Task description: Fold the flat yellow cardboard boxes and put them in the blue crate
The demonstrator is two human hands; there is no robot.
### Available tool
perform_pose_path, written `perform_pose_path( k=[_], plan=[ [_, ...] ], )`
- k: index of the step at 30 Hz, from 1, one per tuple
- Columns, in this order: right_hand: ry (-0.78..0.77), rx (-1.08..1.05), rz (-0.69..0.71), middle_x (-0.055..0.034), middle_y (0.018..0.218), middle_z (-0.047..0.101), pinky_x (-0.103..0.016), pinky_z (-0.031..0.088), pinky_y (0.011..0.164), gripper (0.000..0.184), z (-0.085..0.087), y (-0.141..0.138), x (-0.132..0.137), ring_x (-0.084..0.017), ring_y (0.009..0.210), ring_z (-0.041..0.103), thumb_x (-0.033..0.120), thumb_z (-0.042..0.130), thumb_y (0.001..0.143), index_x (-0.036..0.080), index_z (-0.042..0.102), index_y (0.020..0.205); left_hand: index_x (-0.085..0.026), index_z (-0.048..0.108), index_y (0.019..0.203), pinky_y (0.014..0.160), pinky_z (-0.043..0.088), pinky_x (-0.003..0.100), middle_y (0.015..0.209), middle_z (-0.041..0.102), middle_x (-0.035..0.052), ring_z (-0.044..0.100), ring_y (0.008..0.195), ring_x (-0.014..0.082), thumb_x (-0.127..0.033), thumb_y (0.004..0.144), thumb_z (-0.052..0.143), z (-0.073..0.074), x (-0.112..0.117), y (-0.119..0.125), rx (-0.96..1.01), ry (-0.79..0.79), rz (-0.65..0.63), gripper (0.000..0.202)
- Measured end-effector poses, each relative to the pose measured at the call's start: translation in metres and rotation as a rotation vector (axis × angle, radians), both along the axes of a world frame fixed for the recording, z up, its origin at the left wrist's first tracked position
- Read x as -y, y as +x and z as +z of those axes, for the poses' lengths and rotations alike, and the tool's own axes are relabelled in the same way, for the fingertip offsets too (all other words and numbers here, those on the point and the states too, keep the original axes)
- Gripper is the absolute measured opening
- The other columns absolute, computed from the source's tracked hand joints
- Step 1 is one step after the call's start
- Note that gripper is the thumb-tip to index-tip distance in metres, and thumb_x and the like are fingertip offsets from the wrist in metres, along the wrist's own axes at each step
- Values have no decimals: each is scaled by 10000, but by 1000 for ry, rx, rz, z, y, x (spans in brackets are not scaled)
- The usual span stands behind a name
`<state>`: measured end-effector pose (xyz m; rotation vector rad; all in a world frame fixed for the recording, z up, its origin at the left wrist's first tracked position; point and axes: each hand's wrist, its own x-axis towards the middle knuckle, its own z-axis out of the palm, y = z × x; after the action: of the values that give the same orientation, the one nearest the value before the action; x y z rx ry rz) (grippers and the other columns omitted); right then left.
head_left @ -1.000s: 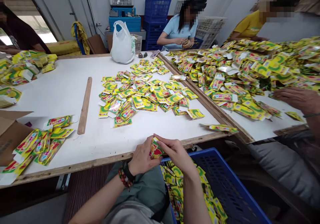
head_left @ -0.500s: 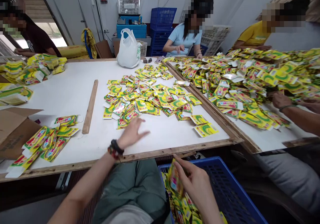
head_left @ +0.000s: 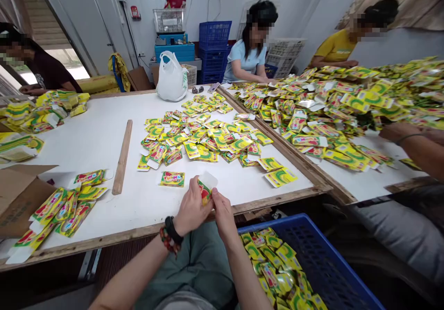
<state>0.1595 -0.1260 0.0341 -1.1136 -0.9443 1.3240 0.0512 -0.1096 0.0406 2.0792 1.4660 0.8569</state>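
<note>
Just above the table's front edge, my left hand point(head_left: 190, 212) grips a small yellow and green carton point(head_left: 205, 191) with a red picture and a raised white flap. From the other side, my right hand point(head_left: 224, 212) has its fingers and thumb closed on the same carton's edge. A single carton point(head_left: 172, 179) lies flat on the white surface to the left of my hands. Beyond them spreads a loose pile of similar cartons point(head_left: 194, 136). Below my right forearm, a blue plastic crate point(head_left: 333, 259) holds many more cartons point(head_left: 274, 266).
A wooden strip point(head_left: 122, 157) lies left of the pile, near a cardboard box point(head_left: 24, 199) and more cartons point(head_left: 69, 203). A wooden divider point(head_left: 287, 148) separates a large heap point(head_left: 333, 111) on the right. A white plastic bag point(head_left: 171, 79) stands behind. Several people sit around the table.
My right hand has left the crate, where it held a carton, and met my left hand. My left hand, open over the pile before, now grips a carton near the table edge.
</note>
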Motion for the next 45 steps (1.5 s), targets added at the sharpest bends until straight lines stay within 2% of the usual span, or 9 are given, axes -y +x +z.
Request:
perform_pose_path(
  k=[7,10,13,18,23,31,37,42,45],
  plan=[
    [-166,-39,-151,-58,820,730,-287,563,692,315,-3,14,20,-197,744,671,399,595,696,125,733,765,-201,300,1256,850,490,392,1189,517,124,588,1034,247,-300,804,566,-35,47,26,250,50,99,534],
    [-55,87,-60,-52,1028,721,-307,540,846,344,2,24,31,-212,938,672,326,573,736,156,749,979,-184,272,1253,833,493,403,1179,534,137,602,1020,263,-299,761,590,-43,48,27,228,50,54,597],
    [131,345,14,-57,1135,686,-304,521,884,357,8,29,39,-212,1013,658,330,592,801,195,710,1111,-153,226,1302,797,498,409,1128,572,144,624,967,269,-323,796,552,-40,47,22,194,-62,-28,626],
    [69,493,-112,-69,954,733,-254,530,563,403,5,29,33,-140,585,638,406,595,827,142,698,1113,-166,235,1315,863,475,431,1231,529,165,577,1088,295,-332,796,533,-31,43,15,183,-79,-117,621],
    [102,452,26,-67,1067,703,-341,562,821,375,10,24,26,-213,875,689,384,603,829,170,691,1124,-163,236,1313,834,479,421,1195,533,152,588,1030,278,-323,804,519,-40,42,17,226,-82,-65,604],
    [218,642,-12,-79,993,727,-324,577,739,313,15,39,50,-223,833,709,344,552,855,188,728,1060,-170,311,1346,980,434,422,1322,450,160,489,1188,279,-372,761,627,-28,22,-16,122,-56,-192,695],
    [102,1056,-101,-137,1239,619,-535,446,989,458,2,88,59,-359,1237,517,481,598,794,192,702,1134,-77,597,1001,883,444,501,1100,549,220,554,1052,374,-471,856,522,-2,-61,-107,-430,-401,421,426],
    [266,835,126,-151,1418,459,-457,369,1074,617,-16,42,-9,-289,1316,438,329,572,819,123,469,1392,-203,624,996,1034,373,367,1210,487,82,452,1182,232,-233,845,579,4,-64,-76,-312,-182,80,160],
    [251,637,276,-126,1224,618,-374,467,927,601,-14,21,-32,-237,1058,598,348,577,829,130,472,1378,-200,581,955,1062,354,409,1282,433,90,388,1256,236,-230,911,468,6,-36,-45,30,26,-165,125]
  ],
)
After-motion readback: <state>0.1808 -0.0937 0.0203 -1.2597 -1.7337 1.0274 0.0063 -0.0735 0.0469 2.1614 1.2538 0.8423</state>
